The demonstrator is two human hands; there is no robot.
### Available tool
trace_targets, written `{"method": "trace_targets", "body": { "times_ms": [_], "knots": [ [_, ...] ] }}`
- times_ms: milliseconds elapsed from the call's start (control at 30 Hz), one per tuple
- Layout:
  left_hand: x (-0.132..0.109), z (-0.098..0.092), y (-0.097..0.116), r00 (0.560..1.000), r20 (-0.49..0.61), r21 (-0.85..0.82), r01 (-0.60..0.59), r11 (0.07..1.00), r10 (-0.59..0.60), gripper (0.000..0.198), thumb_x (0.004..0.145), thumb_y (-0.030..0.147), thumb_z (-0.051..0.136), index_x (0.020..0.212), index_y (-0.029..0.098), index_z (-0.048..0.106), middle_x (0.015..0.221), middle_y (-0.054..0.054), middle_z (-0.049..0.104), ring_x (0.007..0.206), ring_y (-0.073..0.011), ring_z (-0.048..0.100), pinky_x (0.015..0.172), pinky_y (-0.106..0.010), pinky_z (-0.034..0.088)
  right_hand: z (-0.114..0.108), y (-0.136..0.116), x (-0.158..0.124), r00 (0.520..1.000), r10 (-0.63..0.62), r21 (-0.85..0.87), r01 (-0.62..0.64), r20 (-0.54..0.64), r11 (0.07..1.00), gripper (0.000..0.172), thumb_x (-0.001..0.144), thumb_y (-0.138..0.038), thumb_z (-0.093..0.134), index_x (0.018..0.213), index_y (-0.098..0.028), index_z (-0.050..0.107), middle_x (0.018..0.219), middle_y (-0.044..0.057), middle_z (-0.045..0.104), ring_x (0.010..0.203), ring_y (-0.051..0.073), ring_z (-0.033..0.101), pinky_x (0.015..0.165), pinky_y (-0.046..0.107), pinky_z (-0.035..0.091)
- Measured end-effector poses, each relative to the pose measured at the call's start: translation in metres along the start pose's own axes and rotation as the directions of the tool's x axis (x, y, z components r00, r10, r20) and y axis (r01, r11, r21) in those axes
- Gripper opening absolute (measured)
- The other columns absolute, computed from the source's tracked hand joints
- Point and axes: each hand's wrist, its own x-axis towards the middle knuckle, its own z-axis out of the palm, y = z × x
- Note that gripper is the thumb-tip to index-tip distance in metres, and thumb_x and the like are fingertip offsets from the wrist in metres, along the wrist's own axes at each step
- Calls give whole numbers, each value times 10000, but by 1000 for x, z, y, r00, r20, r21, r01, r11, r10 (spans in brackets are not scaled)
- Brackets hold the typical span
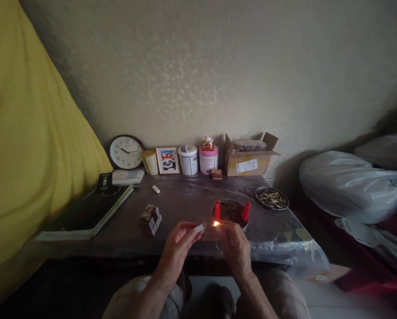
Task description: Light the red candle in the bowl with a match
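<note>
My left hand (181, 239) is closed around a small matchbox (199, 228) held in front of the table's near edge. Pinched in my right hand (235, 243) is a lit match (216, 223); its flame glows on the side toward the left hand. Just behind the flame a red candle (217, 210) stands upright in a round, dark-filled bowl (231, 209). Another red candle (247, 212) leans a little at the bowl's right side. Smoke or a thin pale strand hangs under the match; I cannot tell which.
Left of my hands is a stack of small boxes (151, 220). A plate of matchsticks (272, 198) sits at the right. Along the wall stand a clock (126, 152), a picture frame (168, 160), tubs (188, 160) and an open cardboard box (251, 163). A large book (85, 212) lies left.
</note>
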Motion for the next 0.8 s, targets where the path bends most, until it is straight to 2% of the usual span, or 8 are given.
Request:
{"method": "trace_targets", "body": {
  "times_ms": [100,200,400,633,800],
  "knots": [
    [-1,-5,3,1000,-24,22,-2,1000,2,163,765,302,710,864,175,690,951,-73,751,964,-215,651,941,-373,430,-3,6,-1,992,110,58,-107,-56,993,95,899,-220,550,844,-219,627,857,39,701,764,167,664,698,275,542],
    [0,-10,4,999,-49,36,-5,999,7,173,760,321,712,854,178,688,996,-86,756,961,-216,652,932,-376,432,-11,0,3,977,201,164,-187,-74,969,93,884,-236,578,803,-220,620,835,18,675,773,160,646,709,267,529],
    [4,-19,4,996,-90,46,-22,999,26,196,772,356,697,865,186,666,1083,-99,746,963,-212,651,918,-382,436,-12,-3,3,914,397,323,-350,-88,879,153,857,-319,616,758,-202,622,759,-2,622,721,153,593,685,261,488],
    [5,-24,7,991,-129,42,-21,999,26,231,741,380,726,848,185,662,1067,-105,753,957,-211,652,905,-375,436,-17,-7,9,844,534,355,-486,-46,799,218,824,-390,629,729,-195,627,719,-10,619,687,155,569,656,259,447],
    [5,-24,9,993,-115,57,-28,998,34,220,768,377,702,869,185,667,1114,-108,739,973,-206,645,908,-367,435,-18,-11,14,802,595,358,-544,-46,759,228,807,-403,633,732,-189,649,715,0,637,680,160,565,647,260,437]
  ]
}}
